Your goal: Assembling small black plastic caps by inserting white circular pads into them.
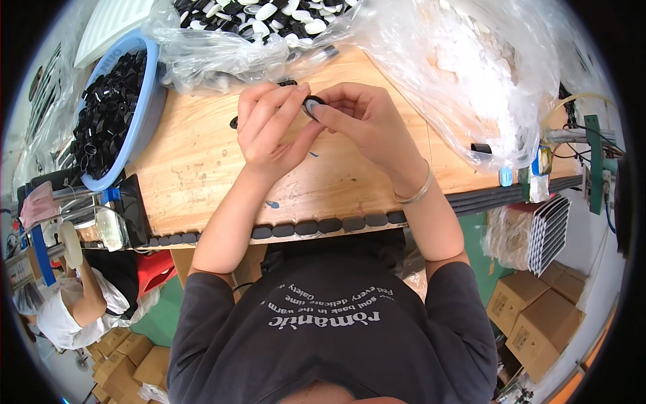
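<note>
We find a small black oval ring-shaped part with a pale grey centre (312, 106) between the person's two hands, above a light wood-topped table (202, 161). The bare right hand (356, 118) grips it, thumb laid against the pale face and fingers curled behind. The bare left hand (272, 128) is at its other side, fingers extended and bent toward the part, thumb below; we cannot tell whether these fingers pinch it or only steady it. A thin metal bangle (418, 188) circles the right wrist.

Left of the hands we note a light blue plastic tub (153, 87) filled with small black plastic pieces (108, 121). At the far side of the table, a clear plastic bag (208, 64) holds black and white oval pieces (269, 20); to its right, a larger clear plastic bag (404, 60) contains white pieces (471, 67). A short black tubular piece (480, 148) lies beside this second bag's near edge. Along the table's front edge we record a row of dark rounded pads (308, 227). Brown cardboard boxes (545, 330) stand at lower right.
</note>
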A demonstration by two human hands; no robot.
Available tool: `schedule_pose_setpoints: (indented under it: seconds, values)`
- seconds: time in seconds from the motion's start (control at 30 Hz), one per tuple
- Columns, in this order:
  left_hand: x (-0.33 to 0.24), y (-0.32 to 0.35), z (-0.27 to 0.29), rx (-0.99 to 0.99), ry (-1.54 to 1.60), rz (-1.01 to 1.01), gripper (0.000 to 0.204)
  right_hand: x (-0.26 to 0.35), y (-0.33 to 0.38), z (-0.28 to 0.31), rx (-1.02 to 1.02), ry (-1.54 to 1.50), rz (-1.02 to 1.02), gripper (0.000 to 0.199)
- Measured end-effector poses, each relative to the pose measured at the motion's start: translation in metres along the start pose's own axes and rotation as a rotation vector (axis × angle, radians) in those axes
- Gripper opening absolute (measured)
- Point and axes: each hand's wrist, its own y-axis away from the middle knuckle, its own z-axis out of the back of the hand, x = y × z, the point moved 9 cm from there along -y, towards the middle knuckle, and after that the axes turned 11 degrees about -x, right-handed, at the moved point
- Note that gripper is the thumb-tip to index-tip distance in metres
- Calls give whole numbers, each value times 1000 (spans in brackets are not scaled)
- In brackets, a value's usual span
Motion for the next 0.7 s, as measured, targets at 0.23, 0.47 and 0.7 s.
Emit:
schedule_pose_setpoints:
  seconds: [0.23,0.47,0.7]
  values:
    - [0,0,-2,20,15,12,52,-10,-2,-4,20,-34,-36,15]
    - [-1,1,-6,29,30,15,53,-16,-4,-2,-33,-62,-56,12]
    - [-3,5,-9,51,-29,-1,52,-31,-12,0,-17,-127,-130,11]
